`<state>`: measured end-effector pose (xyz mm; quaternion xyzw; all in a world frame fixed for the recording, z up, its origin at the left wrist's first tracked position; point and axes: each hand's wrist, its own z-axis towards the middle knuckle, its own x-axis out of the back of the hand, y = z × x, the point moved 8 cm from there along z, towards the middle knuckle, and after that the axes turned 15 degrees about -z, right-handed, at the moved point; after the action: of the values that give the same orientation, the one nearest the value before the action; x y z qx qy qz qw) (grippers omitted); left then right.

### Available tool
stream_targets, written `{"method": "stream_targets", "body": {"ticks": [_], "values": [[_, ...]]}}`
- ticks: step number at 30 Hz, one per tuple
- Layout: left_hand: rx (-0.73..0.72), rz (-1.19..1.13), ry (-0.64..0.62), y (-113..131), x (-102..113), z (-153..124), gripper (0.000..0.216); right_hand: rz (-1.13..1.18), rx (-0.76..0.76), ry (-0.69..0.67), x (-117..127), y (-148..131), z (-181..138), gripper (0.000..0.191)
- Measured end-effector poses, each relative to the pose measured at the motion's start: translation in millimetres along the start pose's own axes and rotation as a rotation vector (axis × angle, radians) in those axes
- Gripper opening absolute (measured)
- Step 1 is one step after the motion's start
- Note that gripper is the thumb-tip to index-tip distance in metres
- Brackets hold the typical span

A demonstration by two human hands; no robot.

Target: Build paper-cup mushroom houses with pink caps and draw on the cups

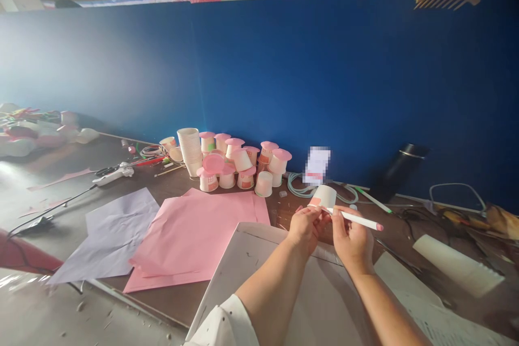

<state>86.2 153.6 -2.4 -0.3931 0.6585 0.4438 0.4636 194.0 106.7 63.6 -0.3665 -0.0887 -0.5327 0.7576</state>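
Tilted upside down, a white paper cup point(325, 194) with a salmon-coloured patch on its side is gripped at the rim by my left hand point(304, 228). My right hand point(354, 238) pinches a white marker point(359, 219) with a pinkish-red end; its tip points left and meets or nearly meets the coloured patch. Both hands are above a large white sheet point(259, 248). Beyond them to the left stand several decorated paper cups point(245, 179), many topped with pink discs. A tall stack of white cups point(190, 148) is beside them.
Pink paper point(203, 232) and lilac paper point(109, 235) lie to the left. A glue gun point(117, 174) with its cord rests further left. Behind my hands are a coiled cable point(298, 186) and a pixelated upright phone-like object point(317, 166). A dark bottle point(399, 170) leans at the right.
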Motion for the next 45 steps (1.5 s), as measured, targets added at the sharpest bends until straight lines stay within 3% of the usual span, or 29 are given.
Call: {"method": "stream_targets", "body": {"ticks": [24,45], "values": [[-0.02,-0.003,0.011,1.5,-0.5,-1.5,0.019,0.008,-0.041,-0.028,1.2,1.7,1.5,0.061],[-0.017,-0.004,0.015,2.5,-2.4,-2.5,0.021,-0.014,-0.061,-0.016,1.4,3.9,0.7,0.055]]}}
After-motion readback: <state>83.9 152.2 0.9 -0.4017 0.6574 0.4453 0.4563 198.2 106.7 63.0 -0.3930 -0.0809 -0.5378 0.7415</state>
